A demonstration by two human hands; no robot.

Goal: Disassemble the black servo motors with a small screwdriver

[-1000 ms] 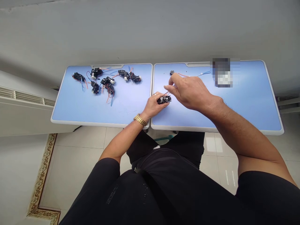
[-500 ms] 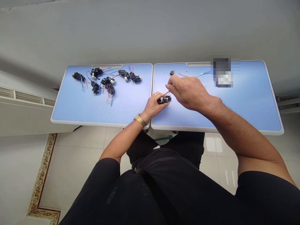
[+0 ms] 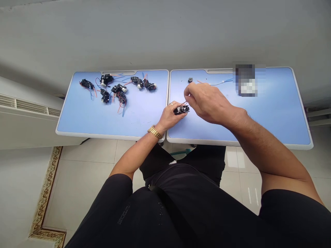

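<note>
Motor assembly point(image 3: 181, 109) in black, hard-looking plastic sits near the centre of the frame, just right of the seam between two worktops. It is compact and blocky, with a pale, rounded part set among angular black edges. The left hand point(image 3: 170, 117) grips it from the left, thumb and fingers closed around its body; a metal ring point(image 3: 171, 103) circles one finger and a gold-toned link-band watch point(image 3: 155, 131) wraps the wrist. Just above the assembly, the right hand point(image 3: 210, 103) is bent at the wrist, thumb and forefinger pinched together at thin, glossy red wires point(image 3: 184, 103) that run to the black plastic. Exactly how the fingertips hold the wires is too small to tell.

Behind the right hand lies a small black disc-like part point(image 3: 190, 80), round with a lighter face. Near it, a slender cable point(image 3: 213, 84), orange at one end and blue at the other, stretches toward a pixelated block point(image 3: 247, 82) at the upper right, whose nature cannot be told.

On the left worktop point(image 3: 139, 117), similar black assemblies point(image 3: 106, 80) lie loosely scattered, irregular in outline, with whitish cylindrical ends, looping thin wires, and straight blue and orange strips sticking out. Both worktops have smooth, matte blue surfaces with rounded white rims; the right worktop point(image 3: 274, 117) carries the disc and cable. Glossy pale floor tiles point(image 3: 82, 179) show below, edged at lower left by a scroll-patterned border point(image 3: 44, 199).
</note>
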